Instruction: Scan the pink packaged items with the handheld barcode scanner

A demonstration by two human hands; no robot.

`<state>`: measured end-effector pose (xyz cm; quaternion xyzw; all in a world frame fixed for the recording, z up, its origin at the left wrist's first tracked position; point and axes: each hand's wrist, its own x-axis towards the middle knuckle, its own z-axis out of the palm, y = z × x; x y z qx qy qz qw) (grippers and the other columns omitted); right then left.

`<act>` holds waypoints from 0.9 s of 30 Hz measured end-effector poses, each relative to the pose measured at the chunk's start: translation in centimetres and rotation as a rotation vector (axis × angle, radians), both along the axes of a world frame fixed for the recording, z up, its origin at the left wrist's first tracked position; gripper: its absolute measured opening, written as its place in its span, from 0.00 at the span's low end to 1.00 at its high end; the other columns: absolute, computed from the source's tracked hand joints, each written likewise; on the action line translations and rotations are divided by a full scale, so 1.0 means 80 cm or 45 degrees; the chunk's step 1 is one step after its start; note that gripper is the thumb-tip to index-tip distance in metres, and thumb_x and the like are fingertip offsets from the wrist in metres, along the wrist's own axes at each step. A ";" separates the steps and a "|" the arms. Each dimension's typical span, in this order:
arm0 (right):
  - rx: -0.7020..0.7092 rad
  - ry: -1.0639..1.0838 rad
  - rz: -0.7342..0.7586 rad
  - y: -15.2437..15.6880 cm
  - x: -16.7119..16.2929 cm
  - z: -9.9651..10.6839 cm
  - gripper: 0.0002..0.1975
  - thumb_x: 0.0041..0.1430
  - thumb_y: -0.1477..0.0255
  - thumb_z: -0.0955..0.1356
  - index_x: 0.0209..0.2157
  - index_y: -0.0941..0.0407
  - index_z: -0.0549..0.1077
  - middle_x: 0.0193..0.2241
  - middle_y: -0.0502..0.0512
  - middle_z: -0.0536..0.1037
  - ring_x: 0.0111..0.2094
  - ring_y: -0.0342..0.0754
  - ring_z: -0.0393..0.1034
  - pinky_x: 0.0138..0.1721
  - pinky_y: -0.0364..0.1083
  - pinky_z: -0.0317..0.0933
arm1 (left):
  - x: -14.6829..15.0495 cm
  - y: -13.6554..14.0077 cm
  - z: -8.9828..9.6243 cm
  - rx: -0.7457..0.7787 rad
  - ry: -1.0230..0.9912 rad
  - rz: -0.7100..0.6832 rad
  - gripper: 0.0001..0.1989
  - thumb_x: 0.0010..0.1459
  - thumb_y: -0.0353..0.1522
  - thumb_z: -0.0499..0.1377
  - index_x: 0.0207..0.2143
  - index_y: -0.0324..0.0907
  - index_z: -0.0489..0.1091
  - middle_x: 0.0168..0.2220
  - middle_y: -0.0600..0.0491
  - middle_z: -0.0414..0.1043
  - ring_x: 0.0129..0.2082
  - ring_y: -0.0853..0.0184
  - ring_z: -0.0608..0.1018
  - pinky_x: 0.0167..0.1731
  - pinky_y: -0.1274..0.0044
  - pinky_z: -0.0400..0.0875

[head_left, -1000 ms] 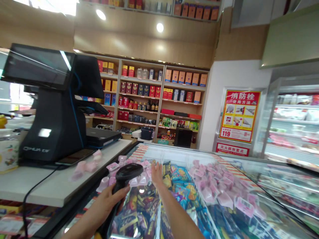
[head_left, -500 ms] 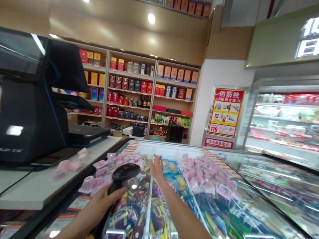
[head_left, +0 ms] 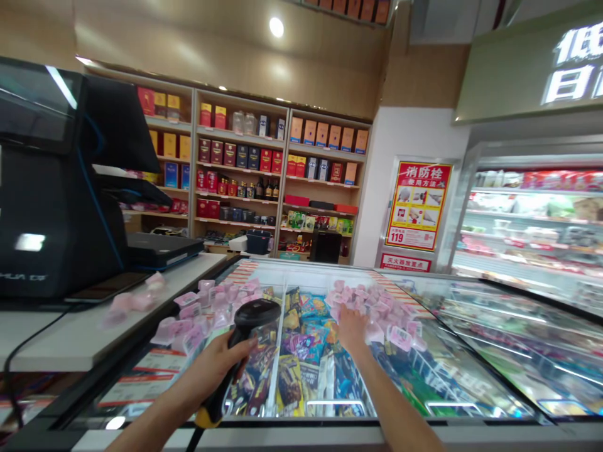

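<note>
My left hand [head_left: 225, 359] is wrapped round the handle of a black barcode scanner [head_left: 257, 314], its head tipped forward above the freezer's glass top. A yellow piece shows at the base of its handle. My right hand [head_left: 352, 328] reaches to the near left edge of the right-hand pile of pink plastic cups [head_left: 379, 304]. Its fingertips are blurred among the cups, so I cannot make out whether one is gripped. Another group of pink cups [head_left: 191, 326], several with labels, lies left of the scanner. Beneath the glass are wrapped ice creams [head_left: 301, 345].
On the left counter [head_left: 51, 342] stand a black checkout terminal [head_left: 47, 207] and several blurred pink cups [head_left: 136, 301]. A long chest freezer [head_left: 292, 433] spans the front. Shelves of boxed goods [head_left: 245, 157] line the back wall; a lit chiller [head_left: 532, 220] stands at the right.
My right hand has moved rightward from over the middle of the freezer to the right-hand cups. The scanner has shifted a little right in my left hand, and the view has changed slightly.
</note>
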<state>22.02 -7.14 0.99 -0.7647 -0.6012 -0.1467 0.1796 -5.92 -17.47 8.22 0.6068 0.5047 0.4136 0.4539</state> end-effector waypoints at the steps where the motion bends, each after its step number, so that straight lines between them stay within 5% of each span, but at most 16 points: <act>1: -0.025 0.001 0.001 0.003 -0.003 0.001 0.25 0.45 0.68 0.64 0.47 0.59 0.60 0.37 0.63 0.70 0.43 0.56 0.58 0.42 0.54 0.45 | -0.001 -0.001 0.000 -0.008 -0.005 -0.028 0.18 0.40 0.47 0.53 0.20 0.40 0.63 0.12 0.58 0.63 0.15 0.71 0.67 0.19 0.79 0.62; 6: -0.012 0.110 0.188 0.014 -0.001 0.009 0.21 0.43 0.76 0.65 0.43 0.53 0.64 0.46 0.59 0.65 0.46 0.54 0.56 0.45 0.54 0.42 | -0.009 -0.003 0.002 -0.027 0.030 -0.053 0.18 0.41 0.47 0.53 0.21 0.39 0.64 0.14 0.58 0.63 0.16 0.70 0.68 0.20 0.79 0.63; 10: -0.007 0.308 0.312 0.021 0.004 0.010 0.15 0.45 0.78 0.62 0.36 0.53 0.69 0.34 0.54 0.73 0.43 0.50 0.61 0.47 0.51 0.42 | -0.012 -0.003 0.006 -0.044 0.052 -0.026 0.18 0.40 0.46 0.54 0.21 0.39 0.64 0.14 0.57 0.64 0.18 0.69 0.69 0.21 0.78 0.64; 16: 0.075 0.602 0.281 0.047 -0.017 0.004 0.11 0.47 0.76 0.60 0.32 0.58 0.71 0.30 0.54 0.75 0.34 0.46 0.68 0.35 0.42 0.56 | -0.014 0.000 0.011 -0.052 0.032 -0.013 0.17 0.38 0.45 0.55 0.20 0.39 0.64 0.12 0.58 0.62 0.15 0.71 0.67 0.18 0.79 0.62; 27: 0.214 1.027 0.303 0.084 -0.069 0.006 0.11 0.44 0.75 0.61 0.29 0.60 0.72 0.25 0.54 0.76 0.26 0.45 0.70 0.26 0.40 0.60 | -0.004 0.005 0.006 -0.035 -0.014 -0.130 0.16 0.41 0.44 0.54 0.19 0.40 0.59 0.12 0.61 0.58 0.14 0.75 0.61 0.17 0.81 0.55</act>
